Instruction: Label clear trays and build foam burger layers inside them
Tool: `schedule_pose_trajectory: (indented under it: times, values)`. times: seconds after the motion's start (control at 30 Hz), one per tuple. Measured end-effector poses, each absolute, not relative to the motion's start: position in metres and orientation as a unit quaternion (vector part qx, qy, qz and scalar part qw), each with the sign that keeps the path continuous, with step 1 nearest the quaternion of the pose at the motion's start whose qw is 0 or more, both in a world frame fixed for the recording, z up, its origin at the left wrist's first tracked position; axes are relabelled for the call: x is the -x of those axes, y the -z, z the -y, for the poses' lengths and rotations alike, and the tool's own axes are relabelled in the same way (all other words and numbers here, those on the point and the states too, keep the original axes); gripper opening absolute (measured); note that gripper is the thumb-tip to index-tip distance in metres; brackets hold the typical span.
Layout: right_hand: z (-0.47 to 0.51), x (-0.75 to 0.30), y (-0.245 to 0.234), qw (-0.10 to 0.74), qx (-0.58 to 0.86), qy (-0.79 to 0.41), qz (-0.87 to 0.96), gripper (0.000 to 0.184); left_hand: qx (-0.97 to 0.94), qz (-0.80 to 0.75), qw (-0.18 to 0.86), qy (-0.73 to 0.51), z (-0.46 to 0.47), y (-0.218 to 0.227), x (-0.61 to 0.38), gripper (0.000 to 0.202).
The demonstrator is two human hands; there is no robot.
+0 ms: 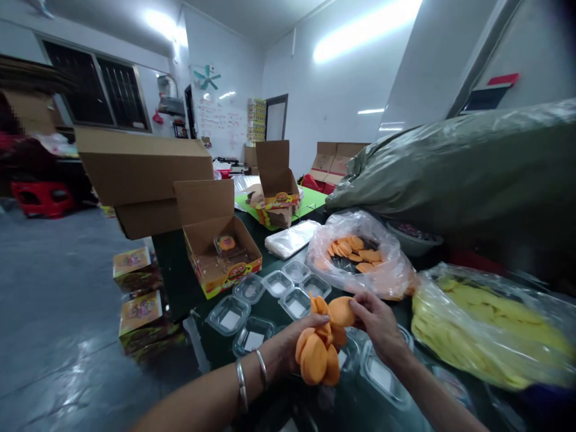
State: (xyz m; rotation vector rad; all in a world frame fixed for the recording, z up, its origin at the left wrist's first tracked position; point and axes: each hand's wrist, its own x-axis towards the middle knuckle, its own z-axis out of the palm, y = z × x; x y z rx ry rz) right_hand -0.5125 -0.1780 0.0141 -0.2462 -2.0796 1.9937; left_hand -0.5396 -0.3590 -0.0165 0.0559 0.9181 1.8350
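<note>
My left hand (294, 345), with two silver bangles on the wrist, is closed around a bunch of orange oval discs (315, 357). Between the thumb and fingers of my right hand (378, 321) is one orange oval disc (342, 311), right beside that bunch. What the discs are made of I cannot tell. Under and around both hands stand several small clear plastic containers (229, 314), with white squares showing in most of them. More orange discs (353, 247) lie in an open clear plastic bag (396, 273) just beyond my right hand.
An open cardboard display box (216, 252) holding a clear pack stands back left; another box (274, 192) is farther off. Flat plastic bags (292, 238) lie between. Yellow pieces in a clear bag (486, 324) sit at right, below a large grey-green sack (459, 162). Boxes (139, 318) are stacked left.
</note>
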Motion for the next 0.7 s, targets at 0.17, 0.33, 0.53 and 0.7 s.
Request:
schedule_pose_trajectory:
  times: [0.17,0.33,0.53,0.7]
  values:
    - [0.177,0.541,-0.01,0.129,0.152,-0.772,0.604,0.038,0.013,-0.353,0.487,-0.799,0.373,0.0,0.538,0.034]
    - [0.19,0.579,-0.013,0.103,0.131,-0.75,0.64,0.038,0.01,-0.389,0.481,-0.786,0.401,-0.006,0.525,0.044]
    - [0.219,0.605,-0.006,0.038,0.065,-0.686,0.724,0.032,0.035,-0.376,0.452,-0.808,0.441,-0.004,0.523,0.048]
    - [0.235,0.611,0.009,0.031,0.033,-0.602,0.797,0.027,0.064,-0.379,0.431,-0.817,0.458,0.002,0.532,0.046]
